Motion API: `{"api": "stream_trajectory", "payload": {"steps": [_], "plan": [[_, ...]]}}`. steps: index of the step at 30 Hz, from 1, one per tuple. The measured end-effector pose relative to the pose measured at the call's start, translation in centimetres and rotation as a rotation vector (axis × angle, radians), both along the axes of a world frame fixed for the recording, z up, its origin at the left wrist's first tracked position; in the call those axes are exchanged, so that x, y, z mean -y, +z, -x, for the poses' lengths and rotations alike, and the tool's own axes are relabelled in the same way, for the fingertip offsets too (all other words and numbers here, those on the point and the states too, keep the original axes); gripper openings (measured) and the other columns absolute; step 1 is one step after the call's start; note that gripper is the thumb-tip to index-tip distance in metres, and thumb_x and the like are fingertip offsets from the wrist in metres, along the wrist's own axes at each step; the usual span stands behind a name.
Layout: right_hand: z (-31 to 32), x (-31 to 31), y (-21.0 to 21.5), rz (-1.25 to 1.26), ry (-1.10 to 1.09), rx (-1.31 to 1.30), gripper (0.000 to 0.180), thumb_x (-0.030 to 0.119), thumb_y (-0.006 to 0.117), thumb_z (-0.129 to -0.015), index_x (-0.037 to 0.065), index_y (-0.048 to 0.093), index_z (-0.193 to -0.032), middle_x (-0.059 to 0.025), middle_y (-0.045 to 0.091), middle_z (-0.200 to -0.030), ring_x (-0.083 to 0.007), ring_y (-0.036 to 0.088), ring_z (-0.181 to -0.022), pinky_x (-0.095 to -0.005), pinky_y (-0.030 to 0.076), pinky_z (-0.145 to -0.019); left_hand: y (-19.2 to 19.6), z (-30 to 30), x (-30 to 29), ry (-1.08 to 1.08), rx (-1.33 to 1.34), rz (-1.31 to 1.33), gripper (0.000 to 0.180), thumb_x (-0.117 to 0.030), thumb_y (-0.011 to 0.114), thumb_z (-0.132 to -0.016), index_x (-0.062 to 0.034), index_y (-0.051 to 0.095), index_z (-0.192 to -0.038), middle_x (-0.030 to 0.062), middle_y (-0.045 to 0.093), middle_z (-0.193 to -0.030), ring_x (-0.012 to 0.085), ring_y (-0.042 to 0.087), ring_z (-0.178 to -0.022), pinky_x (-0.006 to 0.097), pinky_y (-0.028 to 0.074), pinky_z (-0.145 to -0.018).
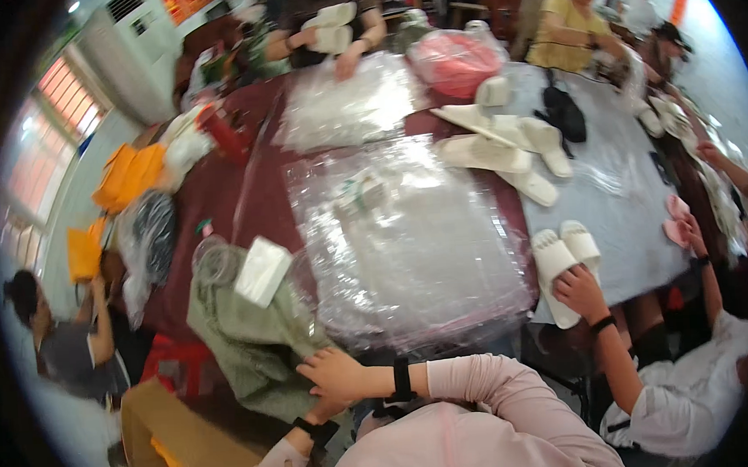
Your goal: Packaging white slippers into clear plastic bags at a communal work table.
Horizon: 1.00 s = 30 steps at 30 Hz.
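Observation:
My right hand reaches across to the left in front of my body. Its fingers are stretched out and somewhat apart, with the tips by the edge of a crumpled grey-green cloth. My left hand is just below it, partly covered by the right hand, and its fingers are hidden. Neither hand visibly holds a thing. Beyond them, a stack of clear plastic bags lies flat on the dark red table. A white packet rests on the cloth beside a clear round container.
White slippers lie at the far right of the bags. At right, a co-worker's hand touches a white slipper pair. Another person across the table holds white slippers. A cardboard box stands at lower left.

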State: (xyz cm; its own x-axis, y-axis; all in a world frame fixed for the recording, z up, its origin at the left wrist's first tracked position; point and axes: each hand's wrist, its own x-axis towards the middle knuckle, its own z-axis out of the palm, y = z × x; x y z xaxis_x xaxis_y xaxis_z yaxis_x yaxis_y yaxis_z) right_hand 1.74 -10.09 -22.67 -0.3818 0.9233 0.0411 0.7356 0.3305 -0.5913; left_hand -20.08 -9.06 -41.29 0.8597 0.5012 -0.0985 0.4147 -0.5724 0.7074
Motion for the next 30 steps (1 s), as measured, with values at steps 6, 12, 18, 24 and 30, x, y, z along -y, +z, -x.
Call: {"api": "stream_trajectory", "payload": {"steps": [6, 12, 18, 24, 30], "plan": [[-10.3, 3.0, 2.3, -0.061, -0.301, -0.2, 0.034, 0.024, 0.06, -0.082, 0.008, 0.055, -0.111, -0.0121, 0.059, -0.101, -0.0301, 0.056, -0.095, -0.0404, 0.043, -0.082, 14.7, -10.1, -5.5, -0.199, -0.752, 0.176, 0.037, -0.03, 0.05, -0.079, 0.0001, 0.063, -0.097, 0.025, 0.061, -0.098, 0.0381, 0.058, -0.094, 0.042, 0.044, -0.082], [-18.2, 9.0, 2.9, -0.143, -0.678, -0.391, 0.03, 0.02, 0.058, -0.085, 0.005, 0.056, -0.11, -0.0153, 0.061, -0.101, -0.0317, 0.057, -0.096, -0.0399, 0.044, -0.084, 14.4, -11.6, -7.6, -0.51, -0.95, 0.267, 0.046, -0.044, 0.056, -0.085, 0.0006, 0.067, -0.084, 0.0204, 0.064, -0.078, 0.0331, 0.06, -0.072, 0.04, 0.046, -0.067], [-23.8, 15.3, 1.7, -0.094, -1.18, -0.435, 0.023, 0.02, 0.059, -0.083, 0.004, 0.062, -0.1, -0.0141, 0.064, -0.093, -0.029, 0.061, -0.087, -0.0368, 0.048, -0.076, 19.6, -15.6, -6.2, -0.56, -0.807, 0.213, 0.043, -0.043, 0.054, -0.085, -0.0022, 0.067, -0.09, 0.0175, 0.065, -0.083, 0.0344, 0.061, -0.079, 0.04, 0.047, -0.07], [-31.3, 20.7, -2.0, -0.267, -1.723, -0.006, 0.029, 0.021, 0.07, -0.071, 0.002, 0.062, -0.092, -0.0128, 0.063, -0.081, -0.0248, 0.061, -0.076, -0.0329, 0.047, -0.068, 25.0, -20.4, -4.3, -0.254, -0.27, 0.151, 0.028, -0.028, 0.055, -0.087, -0.002, 0.062, -0.09, 0.0157, 0.064, -0.083, 0.0352, 0.059, -0.081, 0.041, 0.047, -0.072], [-35.1, 23.0, -5.7, -0.149, -1.902, 0.091, 0.042, 0.021, 0.071, -0.068, -0.002, 0.059, -0.101, -0.0198, 0.055, -0.102, -0.0359, 0.052, -0.097, -0.0406, 0.043, -0.085, 19.7, -25.4, -3.2, -0.366, 0.199, -0.248, 0.026, -0.018, 0.059, -0.082, -0.0088, 0.06, -0.107, 0.0148, 0.057, -0.111, 0.0351, 0.052, -0.102, 0.04, 0.042, -0.087]]}}
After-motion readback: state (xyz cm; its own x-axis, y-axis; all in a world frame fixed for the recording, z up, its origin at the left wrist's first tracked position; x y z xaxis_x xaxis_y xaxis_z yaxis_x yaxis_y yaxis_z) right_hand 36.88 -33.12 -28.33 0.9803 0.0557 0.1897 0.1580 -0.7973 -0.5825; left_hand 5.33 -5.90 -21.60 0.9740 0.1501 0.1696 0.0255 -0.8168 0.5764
